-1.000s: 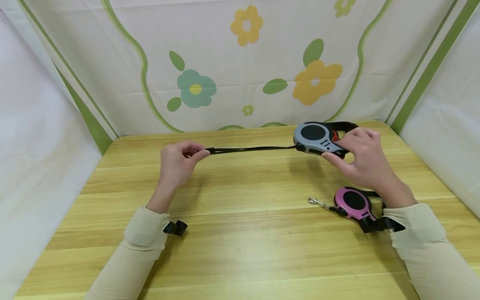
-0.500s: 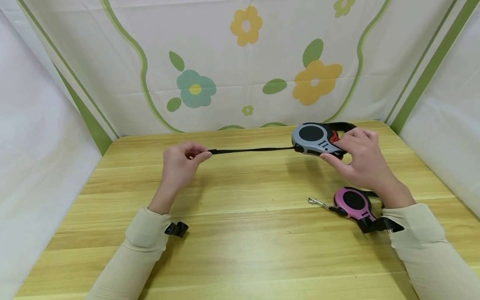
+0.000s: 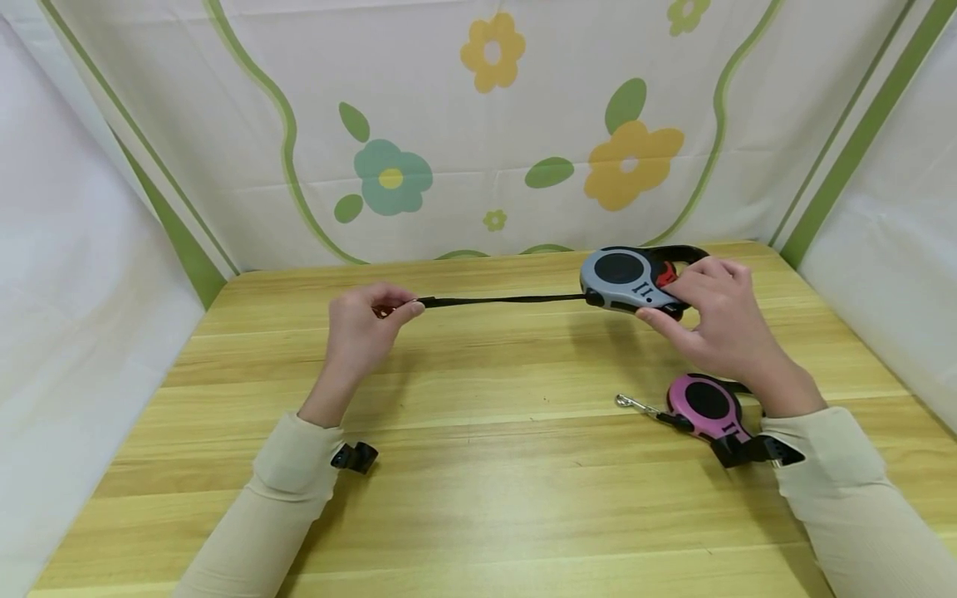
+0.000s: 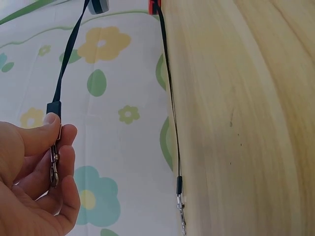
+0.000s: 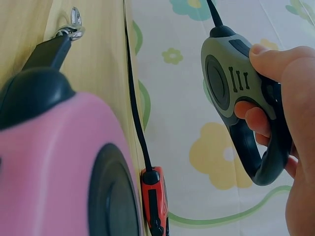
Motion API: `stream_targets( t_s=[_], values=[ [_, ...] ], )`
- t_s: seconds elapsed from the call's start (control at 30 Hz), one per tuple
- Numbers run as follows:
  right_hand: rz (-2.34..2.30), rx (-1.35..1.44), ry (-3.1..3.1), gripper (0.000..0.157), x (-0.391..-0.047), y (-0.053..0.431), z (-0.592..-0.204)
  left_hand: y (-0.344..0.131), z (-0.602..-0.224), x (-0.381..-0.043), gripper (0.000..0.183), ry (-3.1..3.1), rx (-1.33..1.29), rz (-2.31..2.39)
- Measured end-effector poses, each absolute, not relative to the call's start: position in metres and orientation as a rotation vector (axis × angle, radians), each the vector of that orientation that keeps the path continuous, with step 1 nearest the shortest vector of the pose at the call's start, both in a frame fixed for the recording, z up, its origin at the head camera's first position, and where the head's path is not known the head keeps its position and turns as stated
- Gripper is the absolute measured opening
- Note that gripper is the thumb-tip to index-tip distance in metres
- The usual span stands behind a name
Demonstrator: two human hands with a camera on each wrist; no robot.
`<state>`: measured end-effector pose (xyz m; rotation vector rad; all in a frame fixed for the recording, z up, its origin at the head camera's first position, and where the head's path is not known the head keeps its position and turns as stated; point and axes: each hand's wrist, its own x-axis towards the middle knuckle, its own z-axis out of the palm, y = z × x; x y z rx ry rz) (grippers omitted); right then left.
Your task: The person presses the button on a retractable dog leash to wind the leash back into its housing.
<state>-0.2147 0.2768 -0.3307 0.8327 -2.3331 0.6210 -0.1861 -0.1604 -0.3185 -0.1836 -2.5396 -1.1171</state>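
My right hand (image 3: 718,311) holds a grey and black retractable dog leash (image 3: 616,270) above the far part of the table, fingers in its loop handle and thumb on its side. Its black strap (image 3: 508,299) runs out straight to my left hand (image 3: 362,328). In the left wrist view, that hand pinches the strap's end piece (image 4: 53,109), with the metal clip (image 4: 54,169) against its curled fingers. Beyond the grey leash is a red retractable leash (image 5: 154,201), largely hidden in the head view. Its own strap is drawn out, ending in a clip (image 4: 181,211).
A pink retractable leash (image 3: 703,399) lies on the wooden table (image 3: 478,498) under my right wrist, its silver clip (image 3: 631,404) pointing left. A white flower-print cloth (image 3: 478,133) stands behind the table. Plain white cloth walls flank both sides.
My left hand has shifted slightly right, and the grey leash slightly left and down. The strap lines, seen double before, now overlap into one. The pink leash has stayed put.
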Motion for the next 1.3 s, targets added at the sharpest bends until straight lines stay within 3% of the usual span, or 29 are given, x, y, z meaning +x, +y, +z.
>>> stream_targets(
  t_s=[0.53,0.8,1.3],
  values=[
    [0.62,0.849,-2.326,0.08,-0.2124,0.2757,-0.3321,-0.1553,-0.3189,-0.1855,0.015,-2.563,-0.187,-1.132],
    [0.631,0.854,-2.291,0.09,-0.2132,0.2739,-0.3308,-0.153,-0.3176,-0.1882,0.015,-2.554,-0.232,-1.135],
    [0.611,0.878,-2.302,0.092,-0.2124,0.2673,-0.3274,-0.1523,-0.3184,-0.1824,0.014,-2.563,-0.246,-1.139]
  ],
)
